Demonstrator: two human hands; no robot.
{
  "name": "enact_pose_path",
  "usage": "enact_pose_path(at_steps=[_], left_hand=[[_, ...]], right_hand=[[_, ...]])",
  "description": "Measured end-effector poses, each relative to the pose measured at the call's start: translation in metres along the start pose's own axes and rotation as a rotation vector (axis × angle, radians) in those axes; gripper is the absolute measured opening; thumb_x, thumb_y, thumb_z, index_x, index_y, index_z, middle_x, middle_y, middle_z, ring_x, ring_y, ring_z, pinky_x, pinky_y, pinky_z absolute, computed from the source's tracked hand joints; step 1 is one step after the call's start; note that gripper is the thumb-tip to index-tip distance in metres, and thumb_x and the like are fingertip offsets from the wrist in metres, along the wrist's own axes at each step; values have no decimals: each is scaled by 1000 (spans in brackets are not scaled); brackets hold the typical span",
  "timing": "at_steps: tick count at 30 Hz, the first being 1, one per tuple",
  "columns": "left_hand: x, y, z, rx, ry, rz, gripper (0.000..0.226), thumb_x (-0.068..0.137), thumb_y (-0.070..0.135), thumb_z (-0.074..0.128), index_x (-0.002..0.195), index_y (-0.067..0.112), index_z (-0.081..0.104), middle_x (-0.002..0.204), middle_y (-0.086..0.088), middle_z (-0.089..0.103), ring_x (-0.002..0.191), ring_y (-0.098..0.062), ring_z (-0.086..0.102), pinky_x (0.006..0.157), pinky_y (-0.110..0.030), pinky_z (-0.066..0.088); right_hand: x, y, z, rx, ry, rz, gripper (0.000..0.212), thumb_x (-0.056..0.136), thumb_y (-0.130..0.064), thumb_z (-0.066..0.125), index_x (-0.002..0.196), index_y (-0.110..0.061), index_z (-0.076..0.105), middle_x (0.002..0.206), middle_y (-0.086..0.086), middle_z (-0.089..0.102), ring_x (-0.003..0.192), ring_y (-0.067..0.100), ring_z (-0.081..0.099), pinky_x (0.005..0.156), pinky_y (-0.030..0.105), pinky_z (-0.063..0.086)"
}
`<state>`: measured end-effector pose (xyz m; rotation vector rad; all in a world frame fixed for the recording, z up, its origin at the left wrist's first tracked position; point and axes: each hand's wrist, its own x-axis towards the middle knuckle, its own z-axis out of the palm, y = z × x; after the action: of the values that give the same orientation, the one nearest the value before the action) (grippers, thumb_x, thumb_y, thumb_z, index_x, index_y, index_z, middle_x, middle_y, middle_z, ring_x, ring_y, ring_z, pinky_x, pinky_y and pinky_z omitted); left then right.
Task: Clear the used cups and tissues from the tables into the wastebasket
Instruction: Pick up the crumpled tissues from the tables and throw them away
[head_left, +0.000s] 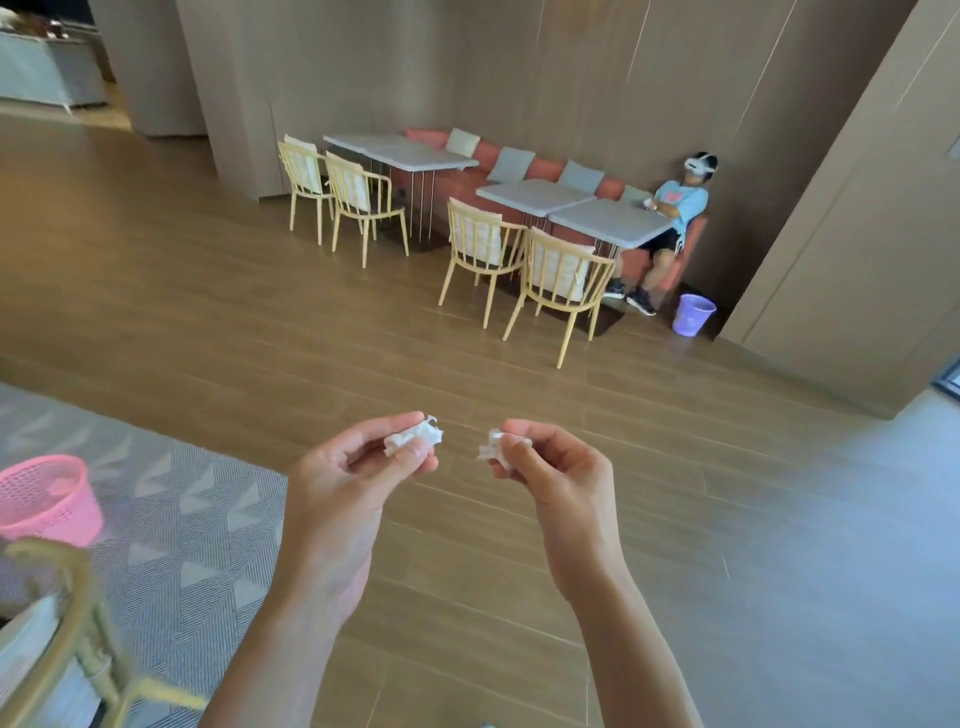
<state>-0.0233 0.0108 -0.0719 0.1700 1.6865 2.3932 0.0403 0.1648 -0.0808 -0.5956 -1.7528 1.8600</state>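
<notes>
Wastebasket (47, 499) on rug (171, 519) left of hands; tables (571, 202) ahead

The left hand (358, 462) pinched a crumpled white tissue (414, 439). The right hand (550, 467) pinched another crumpled tissue (493, 449). Both hands were held up over the wooden floor (208, 291), near each other but apart. A pink wastebasket (47, 499) stood on a grey rug (197, 545) at the left. Far off, four grey worktops (535, 195) stood with yellow chairs (561, 280) by a red bench (545, 169). A person (670, 218) sat there, and a purple wastebasket (693, 316) stood just beside the person's feet.
</notes>
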Motion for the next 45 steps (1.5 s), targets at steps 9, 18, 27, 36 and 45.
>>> enact_pose_path(at_steps=[9, 18, 27, 36, 45], left_hand=[[217, 0, 10, -12, 251, 71, 23, 82, -2, 75, 97, 14, 80, 92, -10, 79, 82, -18, 74, 90, -30, 55], [380, 18, -43, -55, 568, 160, 22, 82, -4, 73, 99, 9, 78, 94, -16, 75, 78, -19, 73, 92, -34, 56], [558, 41, -162, -109, 688, 247, 23, 82, -5, 72, 104, 1, 75, 91, -14, 74, 78, -21, 73, 91, -32, 59], [688, 99, -282, -38, 860, 285, 20, 86, -1, 72, 102, 9, 77, 87, -10, 78, 74, -11, 74, 74, -16, 56], [775, 103, -438, -22, 1180, 264, 12, 86, 6, 76, 97, 12, 78, 82, -3, 79, 71, -7, 71, 76, -24, 58]], right_hand=[[247, 17, 100, 17, -254, 1, 11, 93, -6, 70, 96, -12, 78, 87, 8, 79, 75, 16, 72, 84, 31, 60], [407, 33, 249, -44, -551, 16, 13, 92, -6, 70, 95, -15, 79, 84, 9, 78, 72, 14, 70, 89, 34, 58], [522, 66, 452, -22, -695, 24, 13, 92, -1, 69, 98, -9, 78, 73, 2, 72, 71, 18, 67, 91, 39, 58], [593, 70, 657, 11, -879, 21, 16, 92, -1, 69, 93, -15, 78, 79, 7, 72, 65, 14, 66, 73, 20, 54], [623, 125, 864, 15, -1129, 129, 12, 90, 5, 69, 99, 2, 75, 68, -2, 70, 58, 9, 63, 65, 16, 53]])
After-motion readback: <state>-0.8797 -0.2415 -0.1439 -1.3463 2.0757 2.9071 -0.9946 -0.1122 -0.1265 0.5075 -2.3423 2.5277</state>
